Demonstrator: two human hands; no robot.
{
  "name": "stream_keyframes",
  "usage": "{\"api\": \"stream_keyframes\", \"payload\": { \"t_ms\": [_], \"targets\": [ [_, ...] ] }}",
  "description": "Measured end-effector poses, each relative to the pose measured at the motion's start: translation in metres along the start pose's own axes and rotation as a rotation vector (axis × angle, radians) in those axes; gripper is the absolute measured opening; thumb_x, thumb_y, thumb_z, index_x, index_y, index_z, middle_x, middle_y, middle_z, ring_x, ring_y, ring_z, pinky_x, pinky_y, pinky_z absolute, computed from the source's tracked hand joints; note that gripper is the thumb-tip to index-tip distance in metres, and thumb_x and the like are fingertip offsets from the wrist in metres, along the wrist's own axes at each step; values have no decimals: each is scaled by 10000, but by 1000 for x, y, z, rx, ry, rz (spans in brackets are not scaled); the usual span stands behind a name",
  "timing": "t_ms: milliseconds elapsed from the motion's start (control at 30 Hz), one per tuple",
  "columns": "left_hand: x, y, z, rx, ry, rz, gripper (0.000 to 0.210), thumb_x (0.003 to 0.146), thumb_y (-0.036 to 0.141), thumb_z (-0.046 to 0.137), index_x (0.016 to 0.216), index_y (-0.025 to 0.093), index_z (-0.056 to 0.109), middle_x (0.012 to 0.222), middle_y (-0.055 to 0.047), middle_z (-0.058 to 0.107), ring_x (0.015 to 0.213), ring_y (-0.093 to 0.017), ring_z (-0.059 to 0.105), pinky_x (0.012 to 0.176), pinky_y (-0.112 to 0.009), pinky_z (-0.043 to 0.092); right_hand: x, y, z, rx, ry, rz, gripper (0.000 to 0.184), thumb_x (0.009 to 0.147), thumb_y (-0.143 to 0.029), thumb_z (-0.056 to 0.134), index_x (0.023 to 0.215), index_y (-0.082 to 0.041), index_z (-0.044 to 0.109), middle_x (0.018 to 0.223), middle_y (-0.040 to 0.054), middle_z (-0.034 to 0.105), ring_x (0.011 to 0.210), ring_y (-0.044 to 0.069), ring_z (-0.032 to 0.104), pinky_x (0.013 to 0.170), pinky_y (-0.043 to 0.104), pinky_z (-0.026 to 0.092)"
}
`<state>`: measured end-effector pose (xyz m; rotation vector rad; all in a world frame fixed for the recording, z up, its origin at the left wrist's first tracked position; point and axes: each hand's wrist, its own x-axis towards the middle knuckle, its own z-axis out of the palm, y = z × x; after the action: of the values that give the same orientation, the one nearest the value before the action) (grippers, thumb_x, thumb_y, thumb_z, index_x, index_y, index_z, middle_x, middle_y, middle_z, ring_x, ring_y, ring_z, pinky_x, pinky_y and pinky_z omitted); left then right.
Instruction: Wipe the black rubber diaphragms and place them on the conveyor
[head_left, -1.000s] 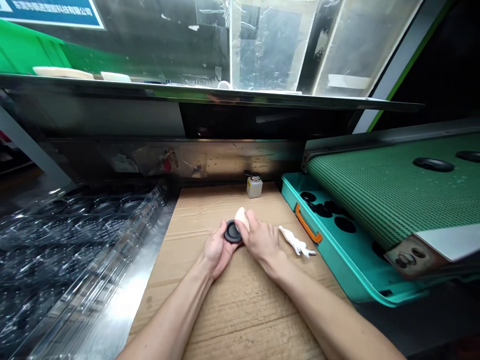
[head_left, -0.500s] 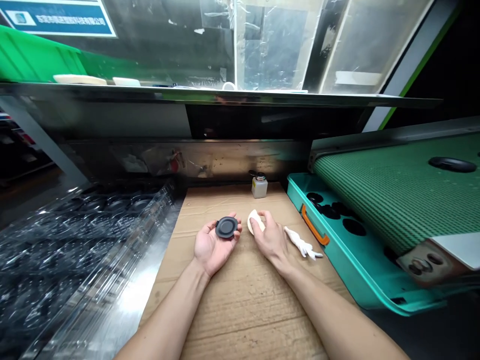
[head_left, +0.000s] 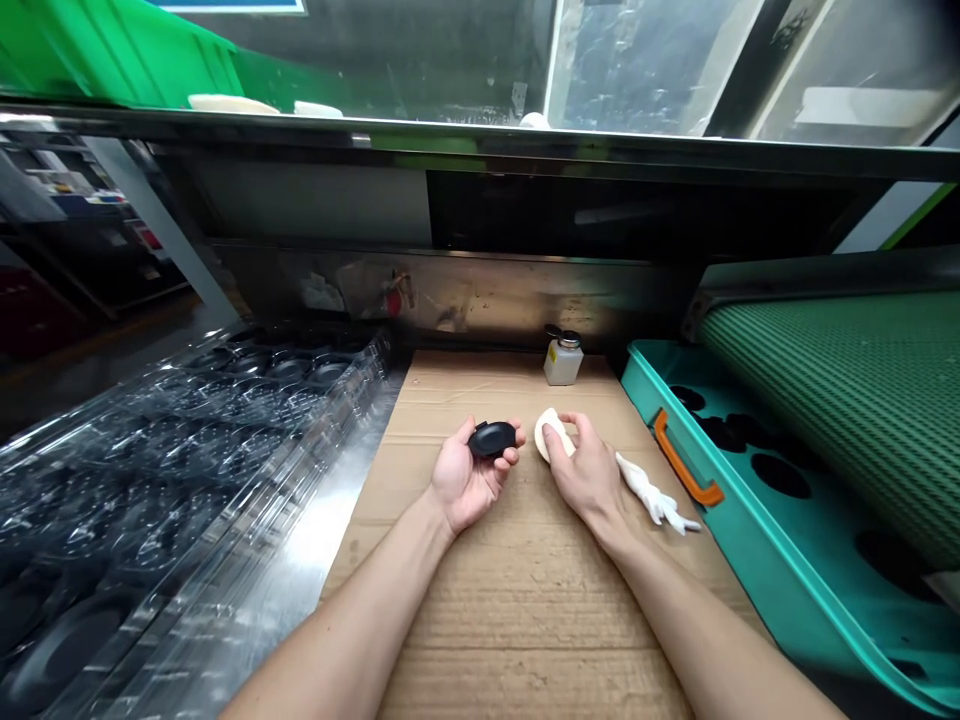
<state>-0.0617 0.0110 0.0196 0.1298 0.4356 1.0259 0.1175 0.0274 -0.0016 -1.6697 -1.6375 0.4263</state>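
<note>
My left hand (head_left: 466,485) is palm up, its fingers curled round the edge of a round black plastic compact-like case (head_left: 492,440), which is tilted with a smooth face toward me. To the right of it, my right hand (head_left: 589,478) grips a round off-white pad (head_left: 546,428) between thumb and fingers. The pad and the case are apart. Both hands are above a brown cardboard sheet (head_left: 480,610). Beside my right hand lies a crumpled white cloth (head_left: 654,492). Behind the hands stands a small whitish pump bottle (head_left: 563,364) with its lid flipped up.
Clear plastic trays (head_left: 217,480) with black round parts are stacked at left. A teal bin (head_left: 757,560) with an orange handle (head_left: 682,465) holds several black discs at right, partly under a green conveyor belt (head_left: 840,370). A metal shelf (head_left: 465,140) crosses above, bearing a green crate (head_left: 120,55).
My left hand has tilted the black case, so its face with the round ridge no longer shows. My right hand keeps the pad. The whole view has shifted as the head turned left and down.
</note>
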Motion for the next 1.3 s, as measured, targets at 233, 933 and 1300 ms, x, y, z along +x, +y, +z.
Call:
{"api": "stream_keyframes", "payload": {
  "t_ms": [233, 933, 1300],
  "targets": [
    [14, -13, -7, 236, -9, 159, 505, 954, 507, 329, 928, 113, 644, 821, -121, 657, 624, -180, 590, 517, -285, 468, -15, -28, -2, 522, -281, -121, 435, 904, -477, 502, 1219, -188, 578, 902, 54, 692, 765, 177, 642, 664, 261, 484],
    [18, -24, -8, 500, 26, 178, 484, 912, 562, 439, 840, 117, 613, 709, -73, 619, 588, -159, 568, 468, -241, 393, -1, -33, -34, 143, -338, -257, 263, 876, -351, 538, 1006, -245, 741, 970, 16, 735, 884, 189, 664, 803, 281, 486],
    [11, -9, -2, 297, 70, 25, 587, 977, 477, 246, 967, 19, 613, 804, -172, 627, 569, -134, 532, 455, -215, 399, 2, -24, -26, 237, 32, -82, 348, 924, -437, 468, 1161, -241, 632, 1065, 27, 702, 947, 196, 642, 826, 293, 469]
  ]
}}
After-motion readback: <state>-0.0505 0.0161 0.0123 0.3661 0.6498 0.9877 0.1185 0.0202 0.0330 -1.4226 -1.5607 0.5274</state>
